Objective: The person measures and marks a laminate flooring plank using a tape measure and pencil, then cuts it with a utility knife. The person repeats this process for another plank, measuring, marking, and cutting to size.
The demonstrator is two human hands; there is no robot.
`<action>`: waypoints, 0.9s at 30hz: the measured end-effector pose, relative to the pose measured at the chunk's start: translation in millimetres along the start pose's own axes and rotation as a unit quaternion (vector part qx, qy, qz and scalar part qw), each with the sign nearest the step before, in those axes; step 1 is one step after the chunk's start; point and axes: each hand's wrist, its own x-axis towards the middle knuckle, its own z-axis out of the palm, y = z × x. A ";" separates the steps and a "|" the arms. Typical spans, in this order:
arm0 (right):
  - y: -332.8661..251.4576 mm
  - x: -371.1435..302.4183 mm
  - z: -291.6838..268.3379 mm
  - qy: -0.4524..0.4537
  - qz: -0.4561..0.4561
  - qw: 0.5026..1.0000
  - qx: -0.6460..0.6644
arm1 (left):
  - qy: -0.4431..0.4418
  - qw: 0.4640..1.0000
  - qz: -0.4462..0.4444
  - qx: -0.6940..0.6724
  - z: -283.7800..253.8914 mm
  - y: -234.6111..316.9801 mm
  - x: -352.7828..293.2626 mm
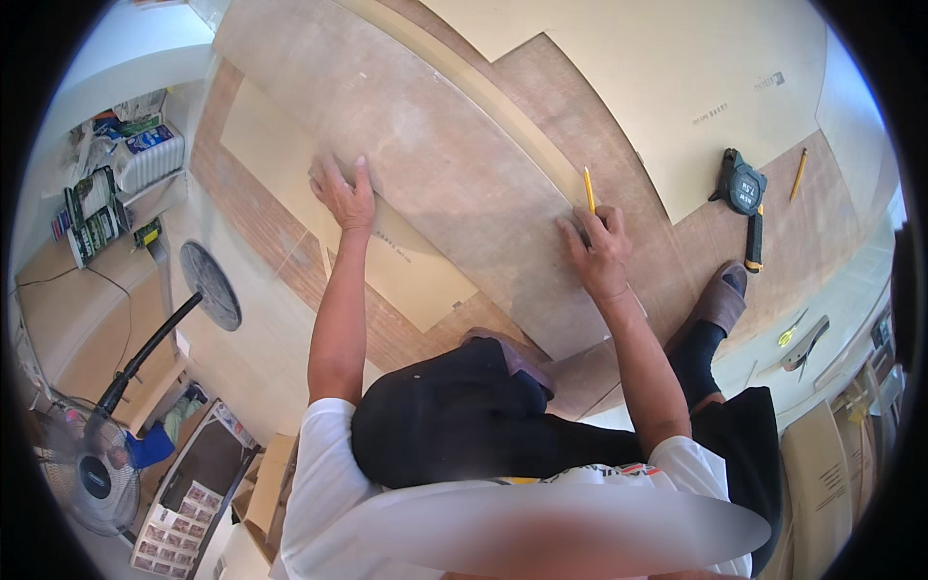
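A long, worn greyish-brown board lies slantwise in front of me, over a cream sheet and a brown wooden surface. My left hand rests on the board's near edge, thumb and fingers apart, the fingertips slightly blurred. Toward the board's right end, my right hand grips a yellow pencil, its tip pointing away from me beside the far edge. A cream strip runs along that far edge.
To the right lie a black tape measure, a black-and-orange utility knife and another pencil. Yellow-handled scissors are on the pale floor. A standing fan is at the left. My shod foot is on the wooden surface.
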 end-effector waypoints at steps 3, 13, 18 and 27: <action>1.6 -3.6 -1.8 0.008 0.003 1.000 -0.007 | -0.007 1.000 0.008 0.009 -2.4 2.7 -2.0; -3.0 7.3 -2.7 -0.022 0.025 0.999 0.001 | -0.003 1.000 0.015 0.001 -2.7 4.1 -1.1; -4.4 7.3 -1.5 -0.014 0.010 1.000 -0.013 | -0.006 1.000 0.019 0.020 0.0 -1.6 -0.9; -41.1 10.1 -32.4 -0.047 0.036 0.991 -0.118 | 0.011 0.999 0.016 0.028 1.4 -0.9 -0.4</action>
